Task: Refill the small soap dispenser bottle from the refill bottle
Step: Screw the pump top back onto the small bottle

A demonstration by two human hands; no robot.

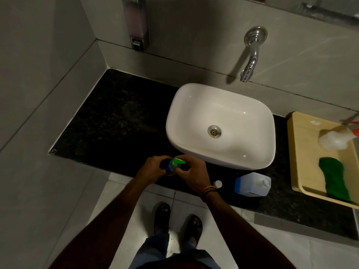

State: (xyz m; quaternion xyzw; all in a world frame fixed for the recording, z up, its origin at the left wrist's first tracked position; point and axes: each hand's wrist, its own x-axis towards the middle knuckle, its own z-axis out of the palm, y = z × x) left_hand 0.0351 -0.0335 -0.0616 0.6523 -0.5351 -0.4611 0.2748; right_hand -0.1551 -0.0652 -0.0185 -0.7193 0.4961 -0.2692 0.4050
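Observation:
The small soap dispenser bottle (168, 165), blue with a green pump head (178, 162), stands at the front edge of the black counter (108, 121). My left hand (150, 169) wraps around its body. My right hand (191, 172) grips the pump collar just under the green head. The refill bottle (252, 184), clear with a blue label, stands uncapped on the counter to the right of my hands. Its small white cap (218, 184) lies between it and my right wrist.
A white basin (221, 105) sits on the counter behind my hands, under a chrome wall tap (250, 59). A beige tray (299, 152) at the right holds a green scrub pad (335, 179) and a white spray bottle (334, 139). A wall soap dispenser (137, 22) hangs at the back left.

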